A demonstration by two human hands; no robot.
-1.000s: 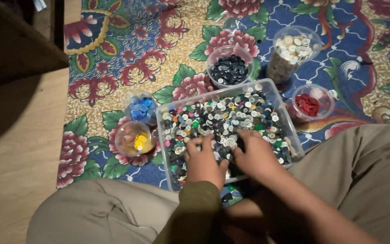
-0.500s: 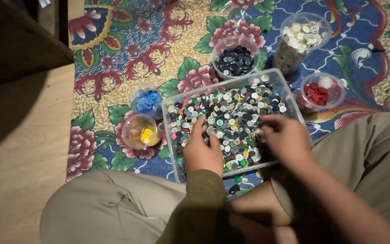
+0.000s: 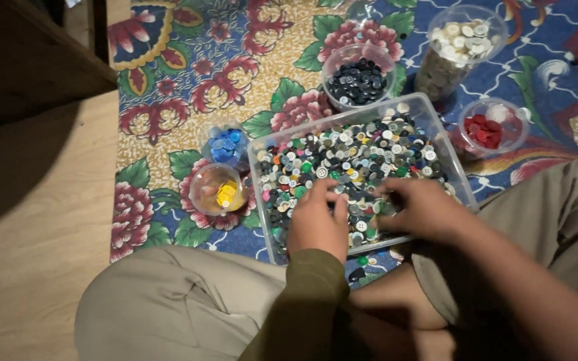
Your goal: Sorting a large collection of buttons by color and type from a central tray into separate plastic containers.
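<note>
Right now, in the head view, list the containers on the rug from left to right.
Cup of yellow buttons → cup of blue buttons → clear tray of mixed buttons, which both hands reach into → jar of white buttons → cup of red buttons. The cup of dark buttons sits behind the tray, so it is left out.

- Floral rug [image 3: 188, 87] across most of the floor: dark red blooms, green leaves, blue and mustard ground.
- Pale wooden floorboards [image 3: 28, 267] along the left, bare beside the rug's edge.
- Dark wooden furniture [image 3: 28, 60] at upper left, deep in shadow, casting a soft shade over the boards.
- Dim, warm light overall, brightest on the rug's middle.
</note>
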